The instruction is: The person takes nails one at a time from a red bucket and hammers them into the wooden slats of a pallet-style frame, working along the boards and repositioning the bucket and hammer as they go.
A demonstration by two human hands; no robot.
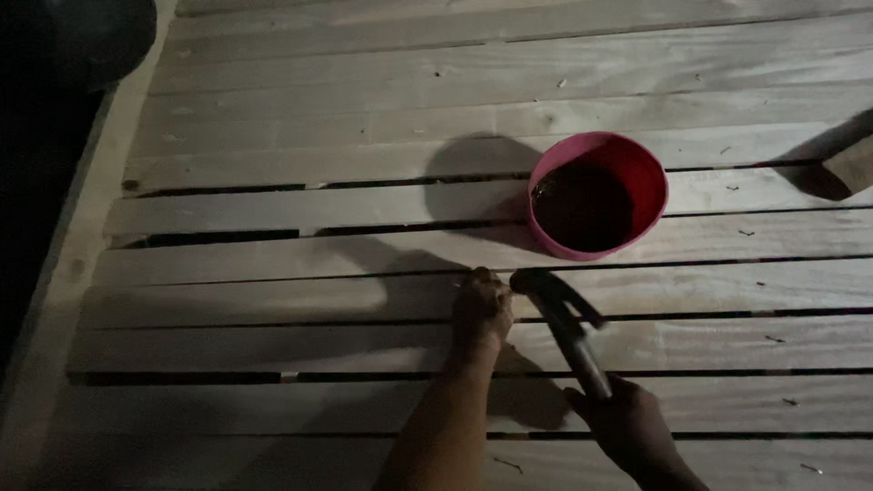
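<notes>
Pale, rough-sawn planks [273, 300] run side to side, laid as slats with thin dark gaps between them, their grain and a few knots catching the light. A longer board [64, 282] closes off the slats along the left edge, and beyond it everything is black.

The left hand [482, 307] rests on a plank near the middle, its fingers pinched narrow at the tips, which press down on the wood; whatever they pinch is too small to make out. The right hand [627, 425] is wrapped tight round the handle of a hammer [564, 318], near the front edge. The hammer slants up and to the left, so its dark metal head sits just beside the left fingertips.

Just beyond the hammer head stands a round red plastic bowl [650, 182], its inside dark and shadowed. A few small nails [775, 339] lie scattered on the planks to the right. At the right edge a squared wooden block [853, 164] pokes in.
</notes>
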